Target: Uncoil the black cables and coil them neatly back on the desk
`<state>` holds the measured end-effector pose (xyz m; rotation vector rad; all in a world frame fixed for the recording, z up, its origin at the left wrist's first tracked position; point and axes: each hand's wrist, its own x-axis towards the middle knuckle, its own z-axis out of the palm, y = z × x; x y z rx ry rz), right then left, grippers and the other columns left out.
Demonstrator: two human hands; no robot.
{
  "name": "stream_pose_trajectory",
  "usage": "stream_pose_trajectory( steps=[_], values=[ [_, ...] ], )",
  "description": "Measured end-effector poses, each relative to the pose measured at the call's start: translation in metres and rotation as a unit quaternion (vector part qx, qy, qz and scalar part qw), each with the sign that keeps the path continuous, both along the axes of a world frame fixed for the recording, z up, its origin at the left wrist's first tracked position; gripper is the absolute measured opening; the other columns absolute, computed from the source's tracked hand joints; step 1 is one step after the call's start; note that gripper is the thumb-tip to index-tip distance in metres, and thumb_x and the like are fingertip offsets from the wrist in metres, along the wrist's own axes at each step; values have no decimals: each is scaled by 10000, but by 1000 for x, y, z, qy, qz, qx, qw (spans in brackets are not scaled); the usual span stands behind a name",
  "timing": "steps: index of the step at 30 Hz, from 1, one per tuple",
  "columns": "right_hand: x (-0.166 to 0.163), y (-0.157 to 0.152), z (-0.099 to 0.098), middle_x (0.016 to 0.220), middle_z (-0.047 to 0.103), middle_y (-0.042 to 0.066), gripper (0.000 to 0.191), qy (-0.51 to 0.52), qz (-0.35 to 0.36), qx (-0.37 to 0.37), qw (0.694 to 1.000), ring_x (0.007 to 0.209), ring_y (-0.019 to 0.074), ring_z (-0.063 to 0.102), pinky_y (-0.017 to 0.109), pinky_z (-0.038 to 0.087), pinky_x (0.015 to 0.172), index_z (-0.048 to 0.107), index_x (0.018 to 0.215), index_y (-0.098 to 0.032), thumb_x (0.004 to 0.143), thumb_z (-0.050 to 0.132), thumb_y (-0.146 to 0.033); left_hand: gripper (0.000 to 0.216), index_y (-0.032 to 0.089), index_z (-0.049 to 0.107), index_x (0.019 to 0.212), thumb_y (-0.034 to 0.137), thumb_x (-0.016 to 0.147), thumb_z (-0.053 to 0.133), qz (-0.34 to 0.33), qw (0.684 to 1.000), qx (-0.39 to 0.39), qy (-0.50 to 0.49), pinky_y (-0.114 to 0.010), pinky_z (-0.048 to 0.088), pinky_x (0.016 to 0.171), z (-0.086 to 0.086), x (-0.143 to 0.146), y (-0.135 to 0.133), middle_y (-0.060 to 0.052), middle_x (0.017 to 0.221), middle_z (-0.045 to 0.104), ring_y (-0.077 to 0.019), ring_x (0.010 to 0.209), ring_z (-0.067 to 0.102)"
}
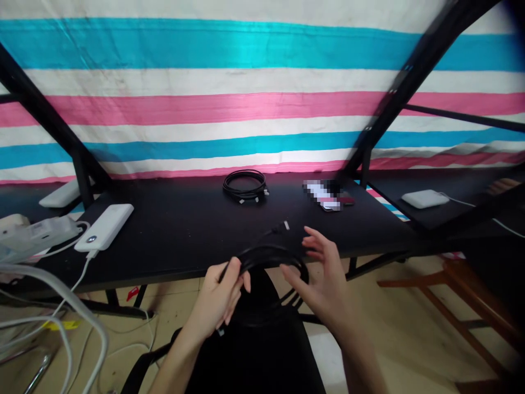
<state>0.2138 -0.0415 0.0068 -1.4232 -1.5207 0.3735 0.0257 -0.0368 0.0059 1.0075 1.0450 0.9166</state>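
My left hand (pixel 223 295) is closed around one side of a coiled black cable (pixel 273 254), which hangs in loops over the table's front edge. One light-tipped connector of that cable sticks out beyond the loops, and another end pokes out below my left hand. At the other side of the coil, my right hand (pixel 322 273) is open, with thumb and fingers spread around the loops; whether it touches them I cannot tell. A second coiled black cable (pixel 244 186) lies on the black table (pixel 172 219) near its back, connector ends facing me.
On the table's left lies a white power bank (pixel 105 227) with a white cord plugged in. Thick white cables (pixel 74 298) and a power strip (pixel 41 235) crowd the left edge. A blurred-out item (pixel 328 194) lies at the back right. A black chair (pixel 258 350) stands below my hands.
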Motion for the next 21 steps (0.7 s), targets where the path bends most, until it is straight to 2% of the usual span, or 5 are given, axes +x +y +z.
stream_pose_trajectory(
  steps=[3, 6, 9, 12, 21],
  values=[
    [2, 0, 3, 1328, 483, 116, 628, -182, 62, 70, 979, 1263, 296, 409, 525, 276, 1045, 466, 1296, -254, 710, 691, -290, 543, 171, 460, 488, 575, 849, 428, -103, 985, 42, 132, -183, 127, 292, 8, -5, 0, 67, 338, 297, -42, 269, 245],
    [2, 1, 1, 915, 680, 42, 151, -225, 172, 65, 957, 932, 211, 632, 485, 312, 1033, 616, 919, -224, 779, 574, -188, 438, 166, 432, 460, 406, 812, 530, -162, 967, 75, 183, -189, 157, 327, 15, -8, -1, 54, 409, 346, -41, 331, 290],
    [4, 6, 0, 524, 573, -17, 241, -229, 188, 24, 955, 515, 128, 574, 292, 468, 687, 533, 600, -198, 839, 502, -201, 314, 166, 491, 531, 366, 744, 605, -143, 968, 74, 193, -188, 227, 358, 16, -11, 2, 56, 466, 389, -55, 377, 338],
    [9, 19, 5, 453, 512, -11, 375, -213, 152, -36, 965, 420, 107, 495, 222, 285, 441, 485, 505, -182, 862, 506, -298, 331, 172, 509, 623, 468, 735, 605, -122, 972, 57, 193, -192, 254, 347, 14, -11, 16, 61, 486, 422, -67, 349, 381],
    [8, 149, 22, 594, 507, -43, 281, 84, 221, -235, 943, 437, 95, 542, 178, 402, 384, 597, 843, -146, 822, 554, -423, 468, 190, 382, 578, 504, 662, 719, 63, 996, 58, -17, -168, 306, 359, 20, -15, 159, 137, 425, 235, -11, 327, 185]
  ],
)
